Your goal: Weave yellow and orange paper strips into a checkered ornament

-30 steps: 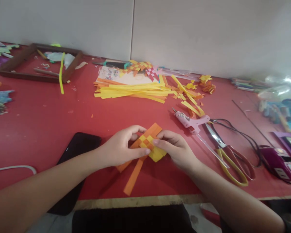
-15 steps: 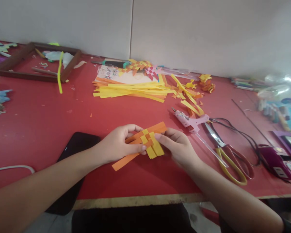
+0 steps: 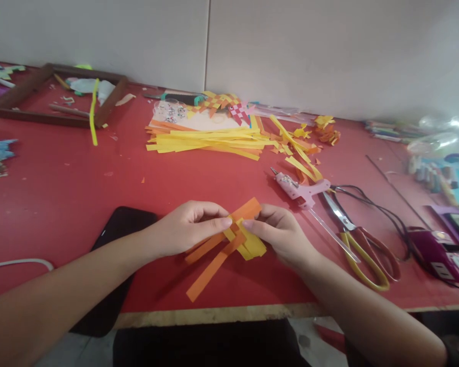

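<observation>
Between my two hands is a small weave of orange and yellow paper strips (image 3: 235, 235), held above the red table. My left hand (image 3: 193, 228) pinches its upper left edge between thumb and fingers. On the other side my right hand (image 3: 279, 229) grips it, the thumb pressed near the middle and the fingers partly hidden behind. Loose orange ends point down to the left, and one orange end points up to the right. Yellow ends fan out at the lower right.
A black phone (image 3: 117, 239) lies under my left forearm. To the right are a pink glue gun (image 3: 300, 191) and scissors (image 3: 361, 239). Behind lie a pile of yellow strips (image 3: 206, 140), woven paper pieces (image 3: 220, 104) and a brown frame (image 3: 26, 120).
The weave has turned, so its orange ends slope more steeply downward. My left thumb has shifted up to the top edge, and the yellow ends have swung slightly right.
</observation>
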Demonstrator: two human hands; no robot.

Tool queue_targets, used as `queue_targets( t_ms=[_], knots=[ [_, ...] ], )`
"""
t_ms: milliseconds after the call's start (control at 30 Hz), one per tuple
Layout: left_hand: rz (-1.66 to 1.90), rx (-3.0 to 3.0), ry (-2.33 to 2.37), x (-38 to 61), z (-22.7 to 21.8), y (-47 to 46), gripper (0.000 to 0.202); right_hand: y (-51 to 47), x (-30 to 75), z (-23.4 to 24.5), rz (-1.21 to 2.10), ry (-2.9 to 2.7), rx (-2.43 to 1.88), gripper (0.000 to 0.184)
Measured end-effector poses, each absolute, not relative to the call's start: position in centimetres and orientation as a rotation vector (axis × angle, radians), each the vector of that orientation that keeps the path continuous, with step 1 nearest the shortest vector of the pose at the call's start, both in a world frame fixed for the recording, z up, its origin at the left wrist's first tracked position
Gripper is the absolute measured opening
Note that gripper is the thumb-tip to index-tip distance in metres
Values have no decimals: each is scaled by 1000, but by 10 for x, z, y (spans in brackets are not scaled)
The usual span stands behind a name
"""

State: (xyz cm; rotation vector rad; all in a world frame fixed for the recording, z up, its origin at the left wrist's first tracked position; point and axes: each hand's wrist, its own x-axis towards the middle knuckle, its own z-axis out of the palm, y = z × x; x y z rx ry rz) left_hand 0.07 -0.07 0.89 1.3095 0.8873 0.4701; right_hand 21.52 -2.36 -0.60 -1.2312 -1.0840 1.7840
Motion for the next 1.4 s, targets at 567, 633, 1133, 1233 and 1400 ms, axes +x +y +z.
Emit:
queue_targets(
  t_ms=[567,633,1133,1233,1400],
  knots=[
    [475,1298,933,2,1,0,24,-21,212,-10,1641,-991,-1203,37],
    [526,1212,962,2,0,0,25,-20,212,-12,1626,-890,-1178,47],
    [645,956,947,4,-1,0,35,-23,209,-12,1724,-1020,-1245,45],
    [694,864,944,4,0,0,28,-21,209,-11,1680,-1044,-1269,34],
    [783,796,979,3,-2,2,18,-20,206,-6,1605,-1090,-1303,31]
  ],
)
